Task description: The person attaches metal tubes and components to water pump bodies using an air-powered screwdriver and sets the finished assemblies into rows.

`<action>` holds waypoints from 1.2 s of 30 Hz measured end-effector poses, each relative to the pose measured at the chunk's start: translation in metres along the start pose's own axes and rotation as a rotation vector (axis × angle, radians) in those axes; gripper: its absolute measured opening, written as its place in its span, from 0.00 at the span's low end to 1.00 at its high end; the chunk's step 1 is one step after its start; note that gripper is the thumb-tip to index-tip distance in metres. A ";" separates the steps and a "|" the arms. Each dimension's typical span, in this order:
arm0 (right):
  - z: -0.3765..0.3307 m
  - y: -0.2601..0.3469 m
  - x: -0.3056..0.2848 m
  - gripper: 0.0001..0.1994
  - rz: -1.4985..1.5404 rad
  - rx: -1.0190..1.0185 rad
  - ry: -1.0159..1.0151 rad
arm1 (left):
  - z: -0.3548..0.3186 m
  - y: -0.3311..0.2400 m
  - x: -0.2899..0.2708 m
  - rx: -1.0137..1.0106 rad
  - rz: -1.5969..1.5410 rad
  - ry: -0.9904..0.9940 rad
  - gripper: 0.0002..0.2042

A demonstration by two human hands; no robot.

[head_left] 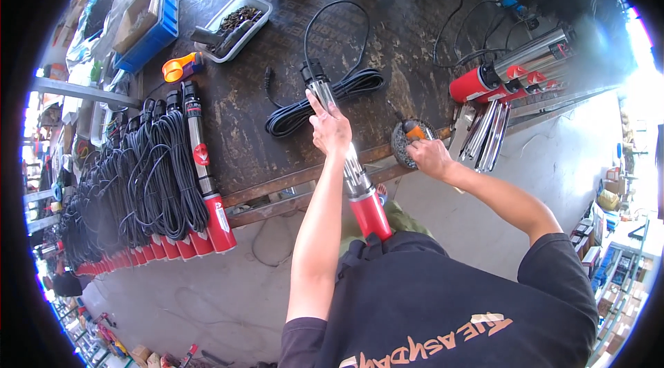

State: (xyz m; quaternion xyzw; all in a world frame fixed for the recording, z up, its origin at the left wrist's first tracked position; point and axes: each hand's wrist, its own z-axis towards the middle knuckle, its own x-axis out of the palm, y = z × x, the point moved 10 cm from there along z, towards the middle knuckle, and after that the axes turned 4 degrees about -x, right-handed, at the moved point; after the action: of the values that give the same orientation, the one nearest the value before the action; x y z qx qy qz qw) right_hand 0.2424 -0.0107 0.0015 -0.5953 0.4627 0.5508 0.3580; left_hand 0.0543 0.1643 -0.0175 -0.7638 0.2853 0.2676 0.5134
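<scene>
A long submersible pump point(356, 178), with a silver barrel and red end, lies across the table's front edge. Its red end reaches my body. My left hand point(330, 126) is closed round the barrel, two fingers stretched along it. From the black top of the pump a cable loops to a bundled black coil point(290, 121) on the table. My right hand point(430, 159) is at a round grey bowl point(401, 148), fingers curled over its rim. Against these fingers lies an orange-and-black tool handle point(415, 131); what they pinch is hidden.
Several red-ended pumps with coiled cables point(166, 181) stand in a row on the left. Other pumps point(477, 83) and metal strips point(492, 129) lie at the right edge. Farther back are a tray of small parts point(259, 21), an orange tape dispenser point(178, 67) and a blue crate point(158, 25).
</scene>
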 end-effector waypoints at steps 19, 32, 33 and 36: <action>0.150 -0.014 -0.088 0.07 1.010 0.262 -0.299 | 0.003 0.000 -0.004 0.028 -0.040 -0.073 0.33; 0.272 0.015 -0.099 0.10 0.523 0.116 -0.333 | 0.003 -0.003 -0.004 0.042 0.002 -0.084 0.33; 0.271 0.011 -0.099 0.10 0.527 0.133 -0.355 | 0.004 -0.003 -0.005 0.047 0.000 -0.081 0.33; 0.256 -0.008 -0.104 0.10 0.712 0.191 -0.470 | 0.002 -0.003 -0.008 0.077 -0.012 -0.076 0.34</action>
State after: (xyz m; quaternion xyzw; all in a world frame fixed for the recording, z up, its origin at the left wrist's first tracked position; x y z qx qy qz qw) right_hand 0.1702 0.2478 0.0681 -0.2214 0.5938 0.7151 0.2950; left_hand 0.0504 0.1687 -0.0108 -0.7343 0.2709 0.2822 0.5547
